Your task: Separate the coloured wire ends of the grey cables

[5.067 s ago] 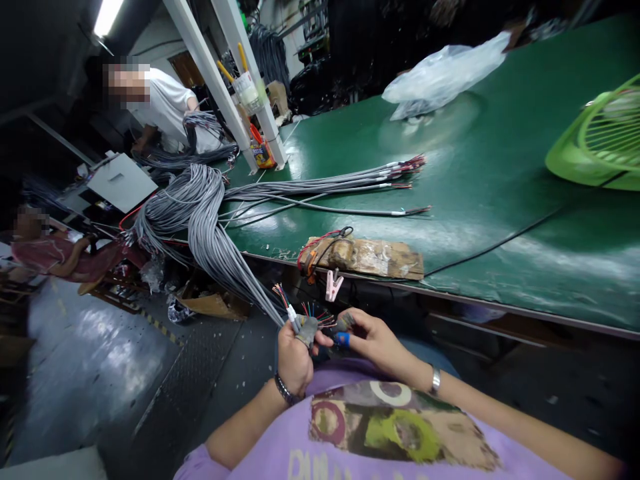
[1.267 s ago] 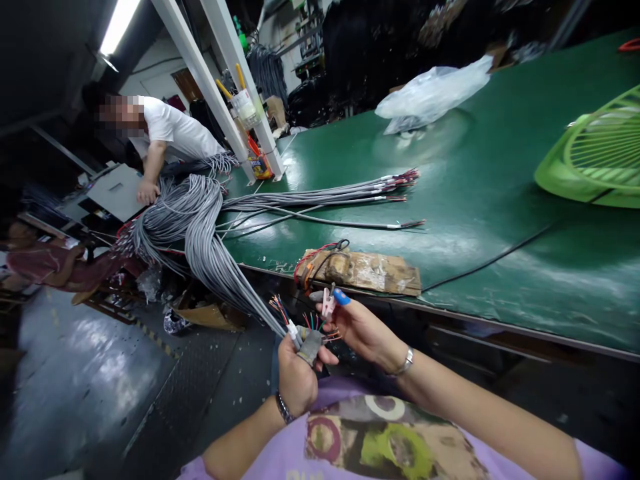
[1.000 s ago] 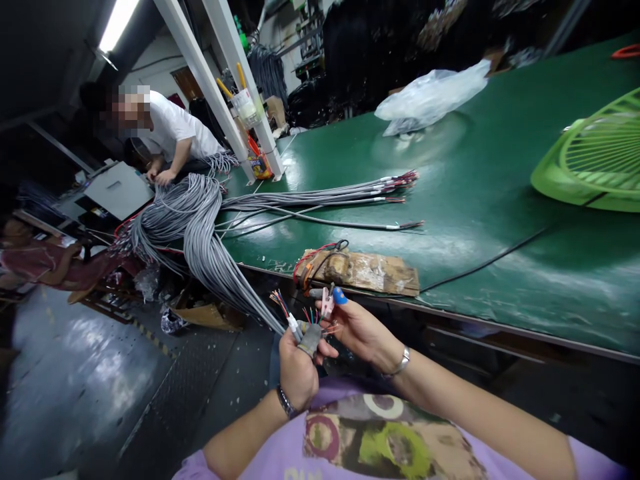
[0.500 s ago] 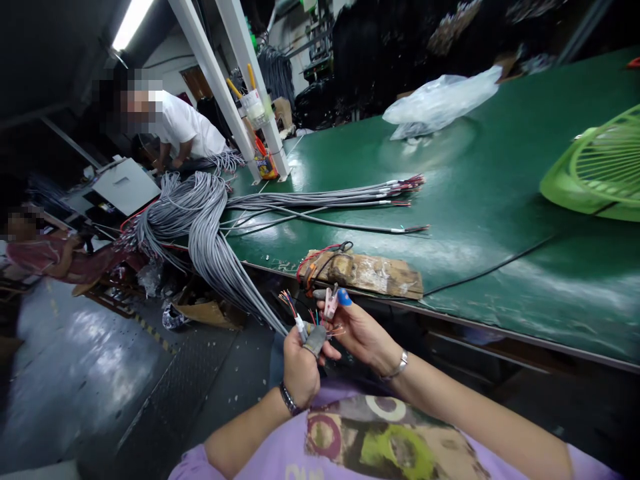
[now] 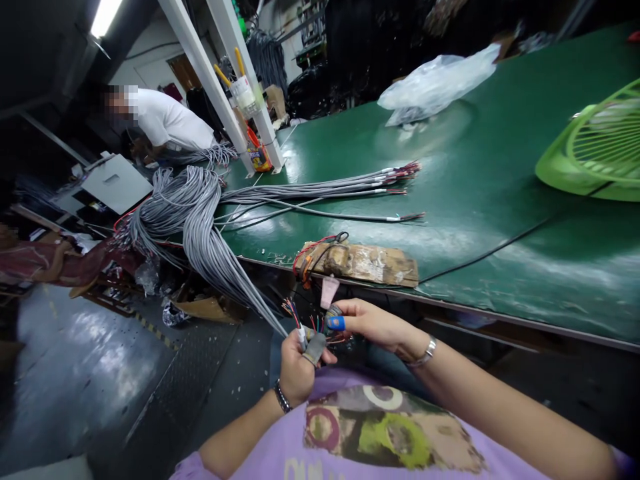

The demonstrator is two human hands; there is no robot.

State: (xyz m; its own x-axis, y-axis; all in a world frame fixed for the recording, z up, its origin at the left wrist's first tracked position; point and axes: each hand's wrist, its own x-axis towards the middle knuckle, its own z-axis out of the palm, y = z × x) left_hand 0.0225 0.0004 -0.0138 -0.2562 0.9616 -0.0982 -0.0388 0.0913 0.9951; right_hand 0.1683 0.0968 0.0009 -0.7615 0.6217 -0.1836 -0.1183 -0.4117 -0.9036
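My left hand (image 5: 299, 370) is closed around the end of grey cables (image 5: 245, 293), with a grey cover on its thumb. Thin coloured wires (image 5: 291, 310) fan out above the fist from a white-banded cable end (image 5: 302, 335). My right hand (image 5: 363, 321) is closed in a pinch beside it, blue tape round the thumb and a grey cover on a finger. Its fingertips are at a second spray of coloured wires (image 5: 316, 322); the exact contact is partly hidden. Just above those fingertips, at the bench edge, is a pale pink piece (image 5: 329, 291).
A wooden block (image 5: 375, 263) with red and black leads lies along the green bench (image 5: 480, 247) edge. Grey cables (image 5: 310, 190) with bared ends lie behind it. Also on the bench are a plastic bag (image 5: 440, 83), a green fan (image 5: 590, 153) and white posts (image 5: 227, 87). A co-worker (image 5: 167, 120) bends over cables.
My right hand has moved down from the pink piece to the wires beside my left hand. My left hand keeps its hold on the cable. The view has shifted slightly.
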